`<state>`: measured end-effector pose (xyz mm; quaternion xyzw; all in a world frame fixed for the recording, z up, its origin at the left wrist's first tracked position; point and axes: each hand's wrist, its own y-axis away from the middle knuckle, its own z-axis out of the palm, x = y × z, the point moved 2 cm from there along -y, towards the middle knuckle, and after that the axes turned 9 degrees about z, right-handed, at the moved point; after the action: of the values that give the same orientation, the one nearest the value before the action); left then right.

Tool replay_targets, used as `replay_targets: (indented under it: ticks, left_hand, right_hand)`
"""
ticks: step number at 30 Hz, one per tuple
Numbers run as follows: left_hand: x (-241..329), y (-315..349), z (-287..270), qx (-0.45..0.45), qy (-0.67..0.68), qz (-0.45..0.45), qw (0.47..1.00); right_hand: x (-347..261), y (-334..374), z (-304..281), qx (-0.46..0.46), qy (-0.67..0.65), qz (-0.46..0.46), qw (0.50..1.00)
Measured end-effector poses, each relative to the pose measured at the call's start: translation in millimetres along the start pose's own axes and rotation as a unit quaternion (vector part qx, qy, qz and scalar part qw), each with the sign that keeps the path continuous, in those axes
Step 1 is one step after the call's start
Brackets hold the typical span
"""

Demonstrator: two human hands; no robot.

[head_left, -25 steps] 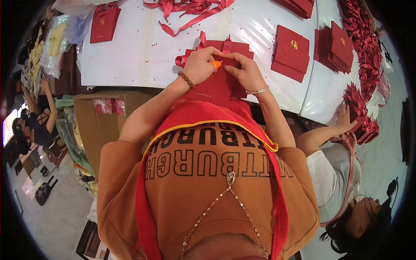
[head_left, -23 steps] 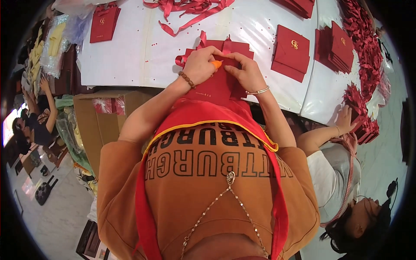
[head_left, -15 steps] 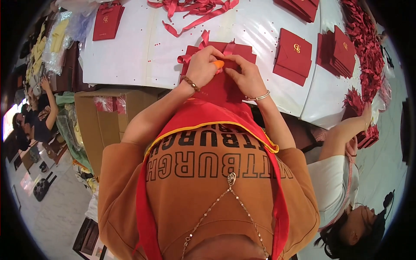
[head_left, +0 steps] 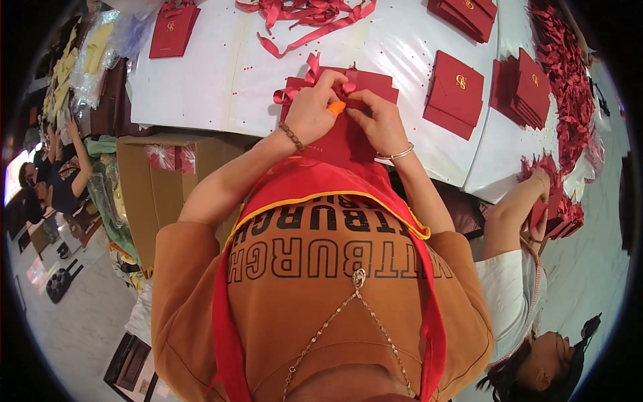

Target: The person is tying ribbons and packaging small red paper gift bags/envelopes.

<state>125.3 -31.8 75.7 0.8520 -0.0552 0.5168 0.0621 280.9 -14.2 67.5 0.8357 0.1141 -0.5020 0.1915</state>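
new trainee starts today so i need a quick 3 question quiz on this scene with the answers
1. Multiple choice: where is the beaded bracelet worn? A) right wrist B) left wrist C) both wrists
2. True or false: the left hand and the right hand are both at the red bags nearest the person.
3. Fill in: on the white table, beyond the hands, lies a pile of loose, shiny red ____.

Key: 1. B; 2. true; 3. ribbons
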Motion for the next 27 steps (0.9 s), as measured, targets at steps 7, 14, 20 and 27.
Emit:
replay_targets:
  ticks: [7, 14, 20, 27]
  left_hand:
    - [14, -29, -42, -0.129, -0.249, 0.080, 0.956]
    - [-2, -76, -29, -0.461, -0.108, -0.001, 0.881]
    - [-4, -70, -21, -0.277, -0.082, 0.100, 0.952]
    - [-2, -64, -61, -0.066, 0.106, -0.011, 0.992]
  right_hand:
    - [1, 1, 4, 0.004, -0.010, -0.027, 1.000]
    - [-6, 4, 4, 0.000, -0.005, -0.048, 0.999]
    - [-3, 6, 5, 0.023, -0.021, -0.015, 0.999]
    - [13, 2, 1, 0.030, -0.034, 0.020, 0.999]
